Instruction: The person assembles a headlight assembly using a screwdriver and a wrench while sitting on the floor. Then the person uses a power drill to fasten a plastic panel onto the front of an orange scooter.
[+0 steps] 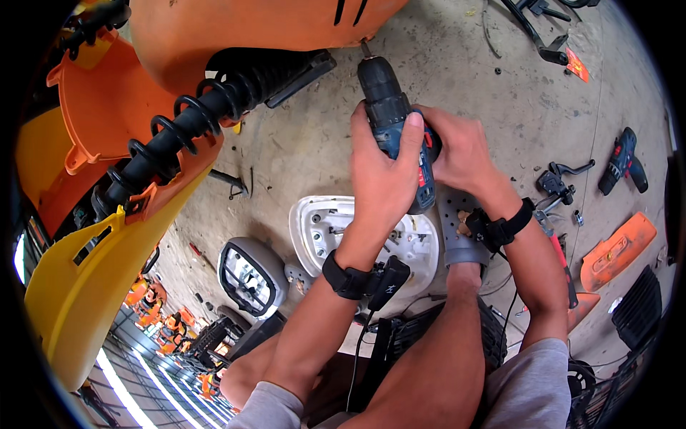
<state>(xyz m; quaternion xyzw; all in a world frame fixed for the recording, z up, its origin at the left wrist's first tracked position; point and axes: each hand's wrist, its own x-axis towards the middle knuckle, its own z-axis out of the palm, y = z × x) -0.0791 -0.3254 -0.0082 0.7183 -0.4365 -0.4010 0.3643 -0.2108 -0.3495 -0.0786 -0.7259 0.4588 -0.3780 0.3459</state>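
Observation:
Both my hands are wrapped round a dark blue and black cordless drill, its chuck pointing up and away from me. The bit meets the lower edge of a large orange plastic body panel, at a small tab. My left hand grips the drill's body from the left, thumb along its back. From the right, my right hand closes round the handle side, its fingertips partly hidden behind the tool. Left of the drill, a black coil-spring shock absorber runs slantwise under the panel.
On the floor lie a white tray-like shell with loose fasteners, a grey-rimmed housing, a second drill, a brake lever assembly and an orange cover. A yellow fender bounds the left side.

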